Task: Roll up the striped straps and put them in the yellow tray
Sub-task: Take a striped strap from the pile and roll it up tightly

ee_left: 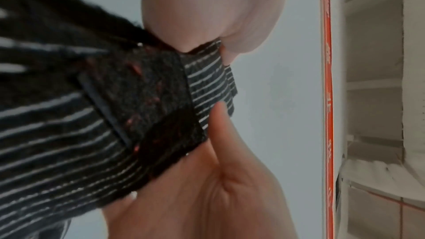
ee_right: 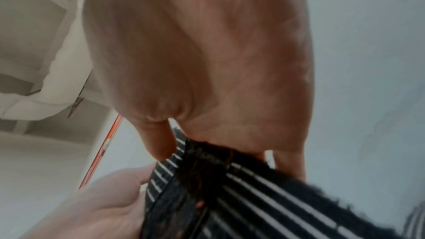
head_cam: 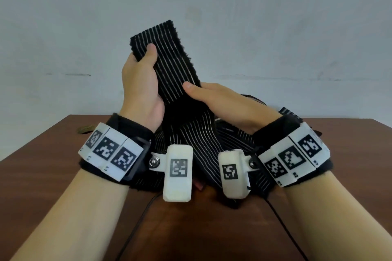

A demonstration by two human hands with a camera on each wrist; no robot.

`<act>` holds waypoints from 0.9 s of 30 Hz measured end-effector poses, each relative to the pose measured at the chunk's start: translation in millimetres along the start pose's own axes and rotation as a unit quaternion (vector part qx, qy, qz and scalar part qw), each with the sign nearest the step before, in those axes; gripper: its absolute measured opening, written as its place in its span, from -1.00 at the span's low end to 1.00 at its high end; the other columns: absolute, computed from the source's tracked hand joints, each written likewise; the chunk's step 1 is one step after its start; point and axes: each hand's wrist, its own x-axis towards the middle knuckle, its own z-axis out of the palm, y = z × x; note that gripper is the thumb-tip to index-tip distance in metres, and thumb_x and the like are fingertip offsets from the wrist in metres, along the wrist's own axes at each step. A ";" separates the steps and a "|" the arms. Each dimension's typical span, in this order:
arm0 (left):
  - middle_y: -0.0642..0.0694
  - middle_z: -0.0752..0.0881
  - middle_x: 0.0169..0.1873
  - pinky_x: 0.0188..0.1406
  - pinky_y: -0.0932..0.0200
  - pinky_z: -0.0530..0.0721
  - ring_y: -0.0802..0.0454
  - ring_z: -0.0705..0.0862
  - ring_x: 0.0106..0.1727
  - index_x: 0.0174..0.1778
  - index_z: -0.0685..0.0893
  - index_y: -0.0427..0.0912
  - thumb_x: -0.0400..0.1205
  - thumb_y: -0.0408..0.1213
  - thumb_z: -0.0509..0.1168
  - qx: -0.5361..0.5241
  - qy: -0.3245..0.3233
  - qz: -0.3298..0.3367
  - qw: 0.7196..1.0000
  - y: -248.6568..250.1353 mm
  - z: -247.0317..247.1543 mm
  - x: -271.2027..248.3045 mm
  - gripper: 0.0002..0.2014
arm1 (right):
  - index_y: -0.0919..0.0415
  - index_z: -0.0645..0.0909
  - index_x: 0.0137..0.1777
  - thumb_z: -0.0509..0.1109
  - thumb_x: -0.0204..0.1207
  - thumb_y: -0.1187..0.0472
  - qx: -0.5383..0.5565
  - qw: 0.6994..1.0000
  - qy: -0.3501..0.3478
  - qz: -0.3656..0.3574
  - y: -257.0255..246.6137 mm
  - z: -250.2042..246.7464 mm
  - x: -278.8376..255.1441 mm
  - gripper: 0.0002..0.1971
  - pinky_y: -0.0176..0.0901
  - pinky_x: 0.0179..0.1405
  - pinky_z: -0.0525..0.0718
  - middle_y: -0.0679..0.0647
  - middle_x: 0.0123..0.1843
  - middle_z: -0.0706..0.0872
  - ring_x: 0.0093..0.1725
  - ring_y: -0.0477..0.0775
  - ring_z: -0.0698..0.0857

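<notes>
Striped strap (head_cam: 169, 63): black, thin pale stripes, one end raised above the bench (head_cam: 42, 176), the remainder trailing into a heap of further straps (head_cam: 233, 140) below.
Left hand (head_cam: 141, 89): thumb and fingers pinching the upper end, apparently to hold it taut.
Right hand (head_cam: 220, 99): gripping the strap lower down, likely ready to start the roll.
Yellow tray: not in view.

Between both hands the strap (head_cam: 169, 63) is black with thin white stripes; below them, the table (head_cam: 212, 229) is reddish-brown.
</notes>
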 end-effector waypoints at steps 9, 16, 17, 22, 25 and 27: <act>-0.01 0.87 0.12 -0.09 0.16 0.79 0.04 0.88 0.08 0.55 0.57 -0.07 0.67 -0.15 0.51 0.174 -0.144 -0.027 0.974 8.3 4.8 -3.3 -0.47 | 0.32 0.63 0.37 0.39 0.72 0.31 0.195 0.949 0.213 -0.128 8.3 -7.3 19.3 -0.74 0.29 0.40 0.72 0.21 0.24 0.83 0.26 0.19 0.82; -0.12 0.85 0.12 -0.06 0.08 0.85 0.00 0.89 0.02 0.56 0.55 0.02 0.73 -0.35 0.42 0.192 -0.134 -0.023 0.972 8.0 0.9 -4.4 -0.53 | 0.15 0.71 0.35 0.52 0.66 0.21 0.073 0.994 0.052 -0.068 1.5 -14.0 -1.4 -0.71 0.03 0.21 0.82 0.07 0.20 0.87 0.18 0.06 0.86; -0.14 0.84 0.14 -0.05 0.06 0.86 -0.01 0.89 0.03 0.54 0.56 0.02 0.73 -0.40 0.39 0.193 -0.137 -0.025 0.971 8.2 -0.1 -3.7 -0.53 | 0.11 0.74 0.32 0.49 0.68 0.04 0.058 0.996 0.049 -0.051 -0.4 -15.4 -4.2 -0.72 -0.03 0.12 0.82 0.03 0.17 0.88 0.14 0.02 0.87; -0.12 0.85 0.11 -0.06 0.13 0.84 -0.02 0.88 0.06 0.55 0.56 -0.04 0.77 -0.53 0.25 0.169 -0.205 -0.071 0.961 9.1 2.6 -7.0 -0.53 | 0.10 0.84 0.15 0.05 0.66 -0.50 0.143 0.982 0.124 0.004 -0.7 -27.6 -6.3 -0.24 -0.02 0.15 0.79 -0.02 -0.01 0.89 -0.06 -0.03 0.85; -0.13 0.84 0.16 -0.01 0.06 0.83 -0.02 0.88 0.08 0.72 0.33 -0.04 0.76 -0.51 0.27 0.163 -0.223 -0.104 0.956 1.1 8.6 -11.9 -0.39 | 0.21 0.74 0.33 0.08 0.81 -0.27 0.265 0.942 0.201 -0.042 -0.3 -23.7 1.8 -0.39 0.11 0.30 0.79 0.09 0.15 0.89 0.16 0.08 0.87; -0.11 0.81 0.21 0.02 0.02 0.85 0.02 0.89 0.06 0.77 0.18 0.04 0.76 -0.36 0.35 0.164 -0.216 -0.120 0.955 -7.7 13.8 -18.9 -0.30 | 0.30 0.69 0.33 0.19 0.84 -0.06 0.324 0.908 0.255 -0.072 -0.5 -13.5 8.1 -0.55 0.23 0.31 0.78 0.22 0.18 0.87 0.17 0.20 0.87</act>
